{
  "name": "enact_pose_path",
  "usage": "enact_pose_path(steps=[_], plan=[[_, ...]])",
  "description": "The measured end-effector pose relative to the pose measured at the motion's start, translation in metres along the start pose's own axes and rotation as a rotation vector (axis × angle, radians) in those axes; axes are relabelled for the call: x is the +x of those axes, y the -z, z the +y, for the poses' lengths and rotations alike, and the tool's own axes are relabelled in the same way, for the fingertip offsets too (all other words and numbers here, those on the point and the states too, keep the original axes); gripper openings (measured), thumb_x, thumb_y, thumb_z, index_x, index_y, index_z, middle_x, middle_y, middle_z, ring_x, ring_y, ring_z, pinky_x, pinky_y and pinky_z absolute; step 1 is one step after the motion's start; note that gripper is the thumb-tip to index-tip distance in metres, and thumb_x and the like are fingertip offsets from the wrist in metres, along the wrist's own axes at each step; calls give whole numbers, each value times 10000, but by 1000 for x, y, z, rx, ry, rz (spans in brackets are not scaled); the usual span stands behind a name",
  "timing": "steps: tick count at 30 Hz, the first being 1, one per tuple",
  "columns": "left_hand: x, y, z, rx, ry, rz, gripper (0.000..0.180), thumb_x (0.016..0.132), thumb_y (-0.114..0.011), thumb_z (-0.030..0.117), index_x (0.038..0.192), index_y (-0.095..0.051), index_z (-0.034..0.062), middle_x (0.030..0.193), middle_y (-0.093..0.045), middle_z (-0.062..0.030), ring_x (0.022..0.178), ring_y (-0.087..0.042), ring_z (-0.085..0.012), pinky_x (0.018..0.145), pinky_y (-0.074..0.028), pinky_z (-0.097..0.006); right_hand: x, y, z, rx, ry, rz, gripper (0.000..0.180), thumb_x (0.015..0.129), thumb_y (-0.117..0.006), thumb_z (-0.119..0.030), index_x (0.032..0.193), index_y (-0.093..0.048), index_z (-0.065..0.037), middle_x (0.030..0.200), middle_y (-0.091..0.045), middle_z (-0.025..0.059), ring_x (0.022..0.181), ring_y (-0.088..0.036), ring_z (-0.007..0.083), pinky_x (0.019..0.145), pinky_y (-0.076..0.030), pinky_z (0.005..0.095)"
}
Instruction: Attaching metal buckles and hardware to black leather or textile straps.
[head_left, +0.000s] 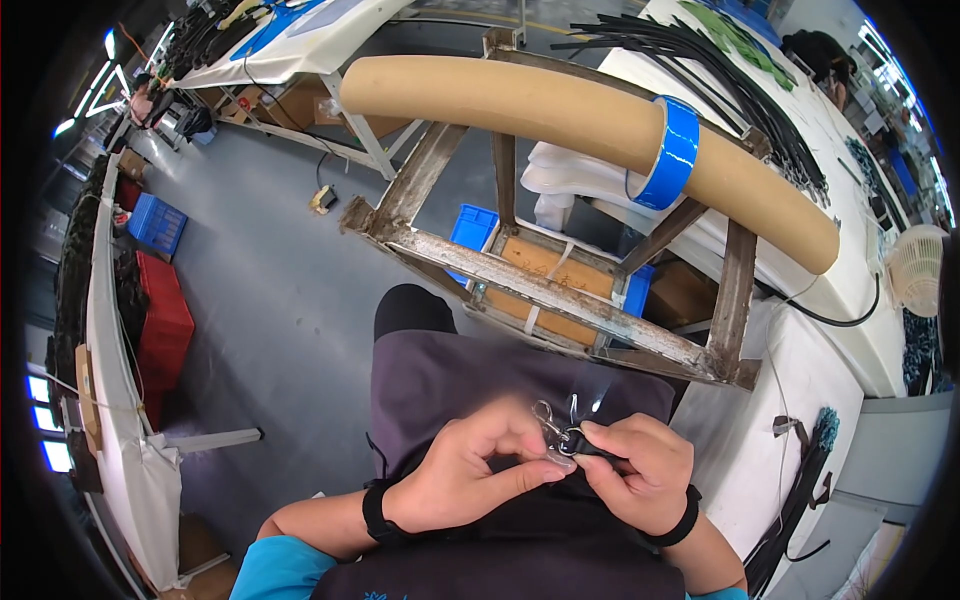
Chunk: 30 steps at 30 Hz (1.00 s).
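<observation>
My left hand [470,470] and my right hand [640,470] meet over my lap, fingers pinched together. Between them is a small metal snap hook [547,417] joined to a short black strap [585,443]. My left thumb and fingers press on the hook end, my right fingers grip the black strap. A clear film piece [558,462] shows under the thumbs. Both wrists wear black bands. My dark apron [440,380] lies under the hands.
A worn metal frame stand [560,290] carries a long cardboard tube [560,110] with a blue tape roll [672,152]. White tables hold black straps [700,60]. Blue [155,222] and red crates [160,320] stand at left. More black straps [800,490] hang at right.
</observation>
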<state>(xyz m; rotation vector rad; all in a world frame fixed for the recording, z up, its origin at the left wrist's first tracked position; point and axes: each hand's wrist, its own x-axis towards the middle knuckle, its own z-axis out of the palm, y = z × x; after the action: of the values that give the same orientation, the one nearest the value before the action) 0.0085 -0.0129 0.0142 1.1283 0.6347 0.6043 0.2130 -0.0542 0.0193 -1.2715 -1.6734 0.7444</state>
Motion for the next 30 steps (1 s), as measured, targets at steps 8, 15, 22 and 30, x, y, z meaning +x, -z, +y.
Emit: enact_pose_path(steps=[8, 15, 22, 30], plan=[[3, 0, 12, 488, -129, 31, 209, 795, -652, -37, 988, -623, 35, 915, -659, -99, 821, -672, -213, 686, -521, -276, 3, 4, 1, -42, 4, -49, 302, 665, -748, 4, 955, -663, -11, 711, -616, 90, 571, -589, 203, 515, -474, 274], [5, -1, 17, 904, -407, 90, 167, 712, -759, 56, 861, -684, 65, 825, -661, -61, 673, -632, -211, 618, -507, -282, 2, -2, 1, -89, 17, -62, 292, 666, -743, 8, 944, -659, -15, 691, -600, 87, 541, -576, 191, 478, -462, 272], [24, 1, 11, 839, -494, 180, 133, 729, -750, 71, 842, -680, 73, 894, -586, -77, 822, -587, -229, 748, -479, -298, -4, -7, 7, -6, 15, -52, 296, 669, -746, 5, 949, -655, -20, 687, -597, 81, 536, -573, 187, 476, -462, 275], [23, 6, -7, 137, 36, 58, 237, 842, -648, -10, 928, -438, 58, 852, -562, -14, 854, -592, -74, 731, -481, -234, -14, -17, 14, -27, 31, -22, 267, 674, -777, -57, 902, -640, -26, 687, -607, 73, 536, -562, 168, 446, -425, 251]])
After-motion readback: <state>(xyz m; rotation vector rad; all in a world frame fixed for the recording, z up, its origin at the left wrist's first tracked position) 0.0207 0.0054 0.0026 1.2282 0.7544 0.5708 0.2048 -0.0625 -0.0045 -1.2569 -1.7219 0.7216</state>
